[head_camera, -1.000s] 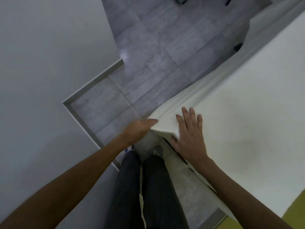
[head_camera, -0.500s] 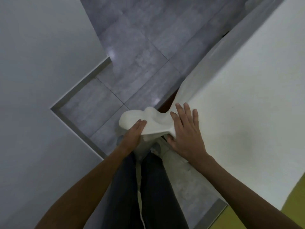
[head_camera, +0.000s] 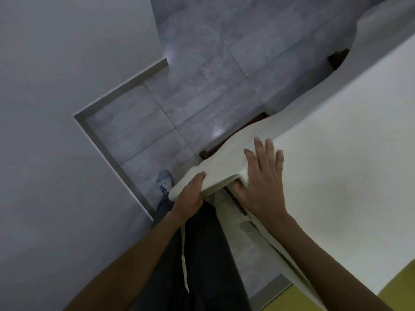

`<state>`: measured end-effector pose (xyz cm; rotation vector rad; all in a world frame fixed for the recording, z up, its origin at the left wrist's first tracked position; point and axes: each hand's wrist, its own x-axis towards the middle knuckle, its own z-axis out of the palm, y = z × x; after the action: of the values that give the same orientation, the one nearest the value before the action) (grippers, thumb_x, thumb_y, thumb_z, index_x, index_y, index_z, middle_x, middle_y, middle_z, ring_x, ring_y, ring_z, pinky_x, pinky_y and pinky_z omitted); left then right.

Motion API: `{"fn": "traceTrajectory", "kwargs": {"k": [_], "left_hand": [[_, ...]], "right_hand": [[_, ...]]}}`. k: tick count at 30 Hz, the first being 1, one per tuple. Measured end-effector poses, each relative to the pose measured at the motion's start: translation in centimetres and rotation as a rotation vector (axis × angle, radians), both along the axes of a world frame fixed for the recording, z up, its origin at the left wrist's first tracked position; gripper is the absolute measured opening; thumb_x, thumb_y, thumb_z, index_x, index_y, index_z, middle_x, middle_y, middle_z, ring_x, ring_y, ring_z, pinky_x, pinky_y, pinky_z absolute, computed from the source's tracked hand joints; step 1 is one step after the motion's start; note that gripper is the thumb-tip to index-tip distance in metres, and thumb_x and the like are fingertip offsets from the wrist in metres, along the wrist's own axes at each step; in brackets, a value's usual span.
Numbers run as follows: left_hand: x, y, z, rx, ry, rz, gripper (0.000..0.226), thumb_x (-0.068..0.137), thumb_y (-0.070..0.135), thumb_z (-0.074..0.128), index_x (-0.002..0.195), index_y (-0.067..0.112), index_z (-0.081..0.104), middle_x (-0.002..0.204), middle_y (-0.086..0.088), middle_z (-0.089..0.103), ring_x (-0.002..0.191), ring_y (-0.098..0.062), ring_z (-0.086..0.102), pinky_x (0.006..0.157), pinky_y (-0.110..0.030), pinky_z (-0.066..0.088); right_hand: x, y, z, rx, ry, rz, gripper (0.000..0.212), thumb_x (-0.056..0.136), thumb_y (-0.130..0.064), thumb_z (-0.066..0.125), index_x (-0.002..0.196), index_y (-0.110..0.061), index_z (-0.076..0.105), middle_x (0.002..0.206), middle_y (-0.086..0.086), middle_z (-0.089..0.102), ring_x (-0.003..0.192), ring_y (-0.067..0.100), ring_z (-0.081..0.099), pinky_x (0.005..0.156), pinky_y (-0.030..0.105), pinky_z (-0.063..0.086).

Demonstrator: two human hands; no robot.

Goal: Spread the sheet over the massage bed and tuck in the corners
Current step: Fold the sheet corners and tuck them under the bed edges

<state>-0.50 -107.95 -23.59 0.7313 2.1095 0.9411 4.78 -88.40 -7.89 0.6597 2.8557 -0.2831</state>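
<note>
Two hands: both at the near corner of the bed (head_camera: 258,199), one on top of the sheet (head_camera: 336,164), one at its loose flap.
Left hand (head_camera: 190,194): closed round the bunched corner of the sheet, which stands out past the bed's edge toward the floor (head_camera: 190,86); my thumb side shows, the fingers are hidden under the cloth.
Right hand (head_camera: 262,176): flat and spread wide, palm down, pinning the sheet on the bed just inside the corner; it grips nothing.
Sheet: lies over the bed to my right and runs away up the frame; its side hangs over the long edge, loose and wavy, with a dark gap farther along where it is not pulled down.
Key relation: the flap lies to the left of my pinning hand and just off the corner, so my left hand is the nearer one and already has it. The bed's long axis runs away from me up and to the right.
Step in hand: I judge this is the corner tuck, not yet done, since the flap is outside the edge.
Next move needs: probably the left hand carrying the flap down and under the corner while the right keeps the top from sliding.
Risk: pulling too hard could drag the sheet off the far side.
Below: my legs (head_camera: 197,254) and one shoe (head_camera: 165,179), close to the wall (head_camera: 56,108).
</note>
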Motion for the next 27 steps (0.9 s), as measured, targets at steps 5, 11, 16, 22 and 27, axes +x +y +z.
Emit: {"fn": "traceTrajectory", "kwargs": {"k": [5, 11, 16, 22, 27], "left_hand": [[-2.2, -0.4, 0.3, -0.036, -0.023, 0.024, 0.054, 0.087, 0.036, 0.046, 0.135, 0.01, 0.048, 0.123, -0.014, 0.061, 0.101, -0.019, 0.06, 0.087, -0.044, 0.055], [-1.2, 2.7, 0.9, 0.036, 0.151, 0.009, 0.044, 0.083, 0.008, 0.07, 0.126, 0.003, 0.061, 0.116, -0.019, 0.068, 0.1, -0.034, 0.068, 0.087, -0.046, 0.056], [-3.7, 0.4, 2.1, 0.073, 0.29, 0.046, 0.039, 0.082, 0.003, 0.058, 0.12, -0.006, 0.061, 0.112, -0.026, 0.067, 0.095, -0.037, 0.069, 0.081, -0.047, 0.056], [-7.7, -0.8, 1.8, 0.105, 0.398, 0.007, 0.044, 0.074, -0.007, 0.057, 0.118, -0.008, 0.062, 0.114, -0.024, 0.067, 0.101, -0.036, 0.067, 0.095, -0.042, 0.05], [-7.2, 0.1, 1.5, 0.035, 0.488, -0.104, 0.063, 0.08, 0.021, 0.057, 0.138, -0.004, 0.047, 0.138, -0.021, 0.053, 0.131, -0.036, 0.047, 0.112, -0.049, 0.036]], "right_hand": [[-0.1, 0.0, 0.0, -0.01, 0.014, 0.0, 0.071, 0.089, -0.051, 0.056, 0.144, -0.009, 0.04, 0.165, 0.016, 0.015, 0.154, 0.032, -0.002, 0.123, 0.053, -0.003], [0.0, 0.0, -0.1, 0.004, 0.034, -0.003, 0.067, 0.088, -0.048, 0.055, 0.142, -0.009, 0.043, 0.164, 0.016, 0.019, 0.154, 0.033, 0.001, 0.124, 0.052, -0.004], [0.0, 0.0, 0.1, 0.006, 0.033, 0.008, 0.067, 0.084, -0.039, 0.062, 0.14, -0.007, 0.044, 0.163, 0.018, 0.02, 0.154, 0.035, 0.002, 0.124, 0.054, -0.001], [0.1, -0.1, 0.3, 0.01, 0.031, 0.018, 0.068, 0.082, -0.034, 0.065, 0.141, -0.006, 0.044, 0.163, 0.02, 0.019, 0.154, 0.037, 0.003, 0.123, 0.057, 0.003], [0.1, -0.2, 0.3, 0.0, 0.037, 0.011, 0.064, 0.085, -0.036, 0.06, 0.139, -0.007, 0.045, 0.162, 0.018, 0.022, 0.154, 0.036, 0.005, 0.123, 0.057, 0.004]]}}
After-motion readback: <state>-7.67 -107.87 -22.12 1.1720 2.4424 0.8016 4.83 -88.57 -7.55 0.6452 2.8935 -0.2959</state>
